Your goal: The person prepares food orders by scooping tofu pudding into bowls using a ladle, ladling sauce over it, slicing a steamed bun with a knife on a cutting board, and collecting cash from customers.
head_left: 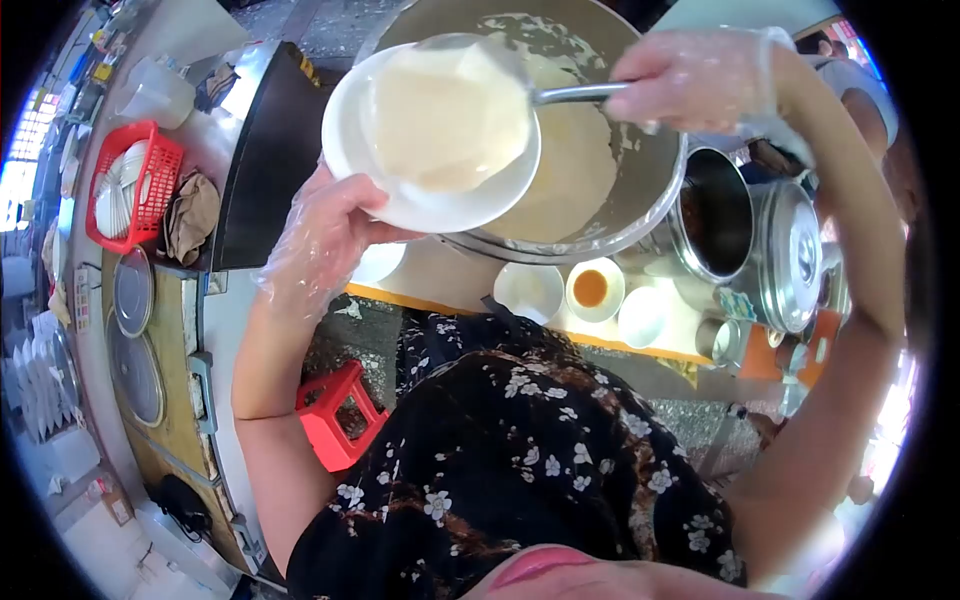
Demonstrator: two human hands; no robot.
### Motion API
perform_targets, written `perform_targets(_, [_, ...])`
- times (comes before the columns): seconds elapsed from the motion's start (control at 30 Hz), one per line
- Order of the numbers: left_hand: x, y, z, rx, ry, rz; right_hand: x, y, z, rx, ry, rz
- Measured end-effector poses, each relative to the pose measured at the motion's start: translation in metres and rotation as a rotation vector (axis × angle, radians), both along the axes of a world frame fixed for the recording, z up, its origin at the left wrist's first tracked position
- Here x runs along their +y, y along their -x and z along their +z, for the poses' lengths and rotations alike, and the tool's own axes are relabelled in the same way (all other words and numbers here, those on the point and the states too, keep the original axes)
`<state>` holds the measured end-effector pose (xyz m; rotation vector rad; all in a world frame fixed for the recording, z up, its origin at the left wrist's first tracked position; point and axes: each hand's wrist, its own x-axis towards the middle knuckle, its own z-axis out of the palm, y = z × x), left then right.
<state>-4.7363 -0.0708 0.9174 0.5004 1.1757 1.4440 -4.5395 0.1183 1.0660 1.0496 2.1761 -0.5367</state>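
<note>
My left hand [328, 228], in a clear plastic glove, grips the lower left rim of a white bowl [342, 140]. Gloved too, my right hand [695, 82] is closed around the metal handle of a ladle [575, 94]. The head of the ladle is over the bowl, and pale, smooth, pudding-like food [450, 115] covers it; whether it rests in the bowl or on the ladle I cannot tell. Behind and below them is a large metal pot [655, 195] with more of the pale food inside and smears on its wall.
White bowls [528, 290] stand along the counter edge, one holding brown liquid [591, 288]. To the right are a dark-filled pot [712, 215] and a lidded metal pot [795, 255]. A red basket of dishes [150, 195] is at left; a red stool [335, 440] stands below.
</note>
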Motion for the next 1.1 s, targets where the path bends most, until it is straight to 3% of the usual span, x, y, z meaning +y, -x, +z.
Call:
perform_targets(0.03, [0.004,-0.004,0.000,-0.026,0.004,-0.021,0.005,-0.008,-0.016,-0.007,0.002,-0.014])
perform_targets(0.1, [0.003,-0.005,-0.001,-0.054,0.012,-0.003,0.019,-0.028,-0.053,0.537,-0.353,0.536])
perform_targets(0.13, [-0.001,-0.004,0.000,-0.014,0.026,0.041,0.009,-0.032,-0.055,0.650,-0.553,0.499])
perform_targets(0.17, [-0.006,-0.002,-0.001,0.025,0.041,0.088,0.009,-0.031,-0.053,0.638,-0.541,0.489])
perform_targets(0.2, [-0.011,0.002,-0.003,0.044,0.048,0.125,0.012,-0.027,-0.047,0.527,-0.516,0.266])
perform_targets(0.27, [-0.025,0.009,-0.003,0.058,0.091,0.182,0.058,-0.038,-0.109,0.944,-0.863,0.435])
perform_targets(0.33, [-0.042,0.013,-0.002,0.089,0.113,0.197,0.070,-0.043,-0.141,0.586,-0.557,0.154])
perform_targets(0.4, [-0.053,0.009,0.001,0.080,0.087,0.267,0.097,-0.042,-0.202,0.408,-0.443,0.162])
perform_targets(0.5, [-0.070,0.014,0.002,0.080,0.080,0.350,0.107,-0.034,-0.255,0.338,-0.342,0.150])
perform_targets(0.8, [-0.089,0.009,0.019,-0.001,0.139,0.574,0.103,-0.042,-0.322,0.253,-0.098,0.241])
perform_targets(0.9, [-0.091,0.006,0.018,0.024,0.159,0.627,0.090,-0.047,-0.325,0.344,0.007,0.269])
perform_targets(0.97, [-0.095,0.007,0.016,0.030,0.165,0.620,0.085,-0.042,-0.303,0.062,0.374,-0.040])
perform_targets(1.1, [-0.106,0.014,0.008,0.023,0.162,0.551,0.068,-0.042,-0.240,-0.002,0.440,-0.047])
